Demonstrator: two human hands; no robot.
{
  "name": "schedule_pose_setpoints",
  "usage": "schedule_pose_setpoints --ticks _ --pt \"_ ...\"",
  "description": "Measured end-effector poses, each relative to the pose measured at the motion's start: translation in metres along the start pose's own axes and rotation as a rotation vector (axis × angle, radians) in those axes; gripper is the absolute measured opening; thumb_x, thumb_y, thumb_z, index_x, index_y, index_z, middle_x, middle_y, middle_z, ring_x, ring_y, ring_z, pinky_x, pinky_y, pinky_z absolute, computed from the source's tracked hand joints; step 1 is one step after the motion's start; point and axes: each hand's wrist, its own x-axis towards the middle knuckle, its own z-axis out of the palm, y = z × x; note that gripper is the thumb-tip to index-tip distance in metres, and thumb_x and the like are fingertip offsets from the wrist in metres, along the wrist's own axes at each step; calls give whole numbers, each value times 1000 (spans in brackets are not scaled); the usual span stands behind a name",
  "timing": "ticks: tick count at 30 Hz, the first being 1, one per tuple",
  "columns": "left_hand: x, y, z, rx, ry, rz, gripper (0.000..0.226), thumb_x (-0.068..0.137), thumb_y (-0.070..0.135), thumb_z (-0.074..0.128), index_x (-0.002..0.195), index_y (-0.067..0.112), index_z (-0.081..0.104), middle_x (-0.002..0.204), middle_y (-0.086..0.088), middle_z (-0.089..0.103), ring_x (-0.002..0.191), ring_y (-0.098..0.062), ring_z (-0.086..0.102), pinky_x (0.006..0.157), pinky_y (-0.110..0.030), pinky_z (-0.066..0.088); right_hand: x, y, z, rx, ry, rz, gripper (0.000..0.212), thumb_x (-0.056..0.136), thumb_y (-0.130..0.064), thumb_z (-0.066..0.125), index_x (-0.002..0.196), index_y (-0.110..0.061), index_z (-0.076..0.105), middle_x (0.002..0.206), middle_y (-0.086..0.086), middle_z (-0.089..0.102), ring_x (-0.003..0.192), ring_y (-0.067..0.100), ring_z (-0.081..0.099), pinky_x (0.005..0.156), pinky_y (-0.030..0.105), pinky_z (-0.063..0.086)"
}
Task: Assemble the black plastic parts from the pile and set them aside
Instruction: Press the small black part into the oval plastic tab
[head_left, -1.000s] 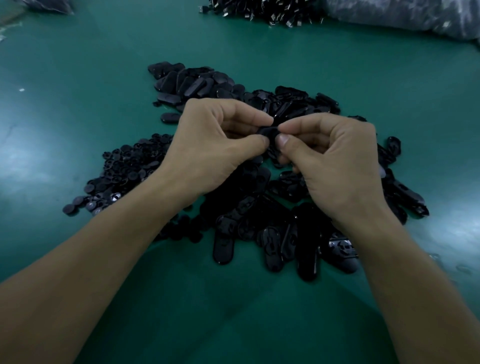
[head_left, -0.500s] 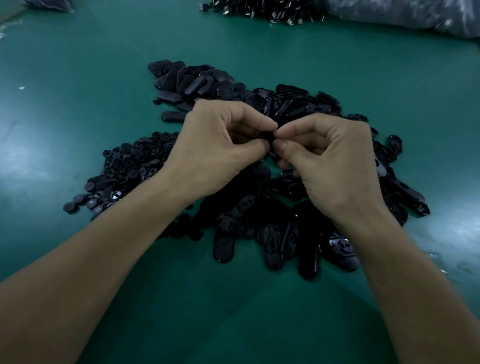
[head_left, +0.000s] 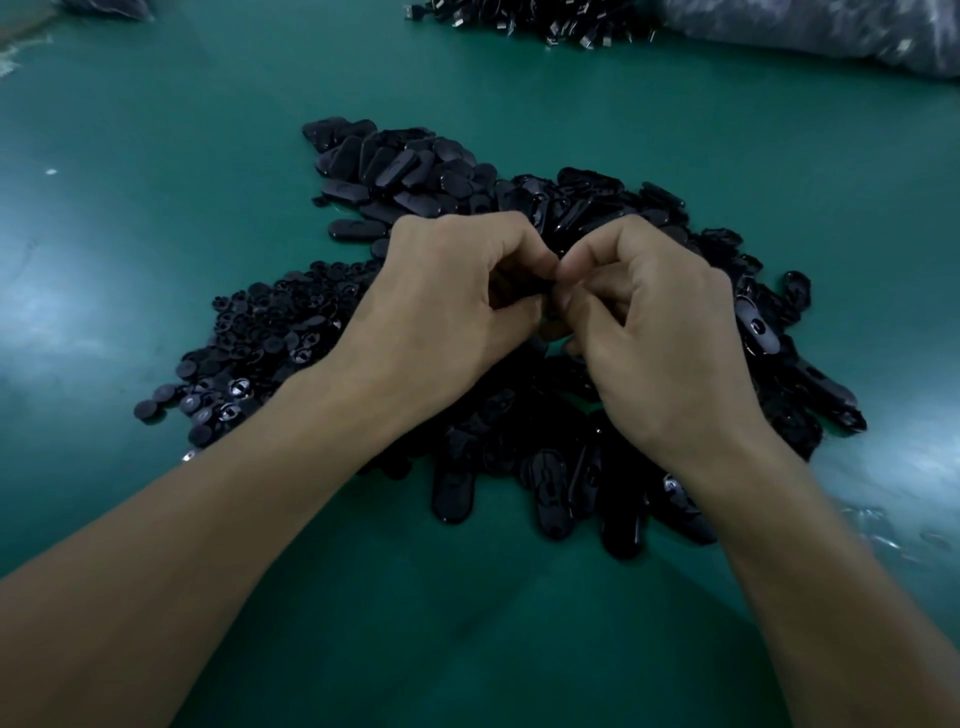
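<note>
My left hand (head_left: 447, 306) and my right hand (head_left: 660, 338) meet fingertip to fingertip above the pile, both pinching a small black plastic part (head_left: 543, 291) that is almost hidden between the thumbs and forefingers. Below them lies a heap of black oval shells (head_left: 545, 483). Small round black pieces (head_left: 260, 353) spread out to the left. A neater group of oval parts (head_left: 395, 171) lies at the far side of the heap.
The green table mat (head_left: 156, 182) stretches around the pile. Another heap of dark parts with metal ends (head_left: 524, 21) lies at the far edge. A grey plastic bag (head_left: 831, 31) sits at the top right.
Both hands have lowered slightly toward me and closed tighter together, so the pinched part shows less than before.
</note>
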Motion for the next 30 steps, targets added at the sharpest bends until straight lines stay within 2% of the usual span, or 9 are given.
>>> schedule_pose_setpoints --ticks 3,5,8,10,12,14,17,20,30 --pt "1 -3 0 7 16 -18 18 82 8 77 98 17 75 82 17 71 74 2 67 69 -15 54 0 0 0 26 -14 11 32 95 -8 64 88 -37 52 71 -7 71 66 11 69 58 31 54" --pt "1 -4 2 -17 20 -42 17 84 10 77 98 19 73 82 19 70 75 5 66 69 -12 53 1 3 -1 40 -9 29 25 95 -14 66 95 -36 55 75 -13 72 65 11 69 58 30 55" --pt "2 -4 3 -93 12 -86 20 85 10 77 97 26 70 82 19 71 77 6 68 70 -9 51 3 8 -1 -5 30 2 17 94 -19 68 107 -30 65 73 -15 69 69 3 66 61 14 50" --pt "4 -6 2 -186 -1 -140 22 86 11 77 96 29 68 83 12 75 77 1 70 73 -17 55 5 12 -3 -24 29 -6 19 93 -19 69 110 -28 71 87 -17 66 79 -3 62 70 8 46" --pt "7 -7 -1 -301 -28 -195 23 87 10 76 98 28 66 84 9 76 74 -2 71 69 -19 54 7 14 -5 37 -3 20 19 93 -18 70 109 -27 72 97 -15 67 87 -4 63 78 11 49" --pt "8 -8 -4 -401 -75 -226 23 88 6 74 101 24 65 81 10 76 67 -1 69 66 -14 51 8 15 -7 156 -36 64 18 92 -16 71 102 -31 71 94 -15 71 89 0 68 81 20 55" --pt "8 -6 -6 -458 -98 -231 22 88 4 74 100 20 65 76 8 75 65 -2 68 65 -13 52 8 15 -9 268 -47 89 18 91 -15 73 94 -32 69 84 -10 74 80 4 72 69 17 53" --pt "8 -6 -7 -484 -53 -221 21 84 7 78 98 18 67 75 6 75 68 -5 71 66 -17 54 9 13 -11 349 -31 84 14 89 -13 75 93 -26 71 77 -7 75 69 7 72 61 14 51" --pt "8 -7 -8 -523 -3 -271 20 75 9 85 90 16 74 76 -2 75 71 -16 74 67 -25 59 9 13 -11 383 -40 110 17 86 -10 77 87 -26 71 73 -9 74 64 8 71 58 13 50"
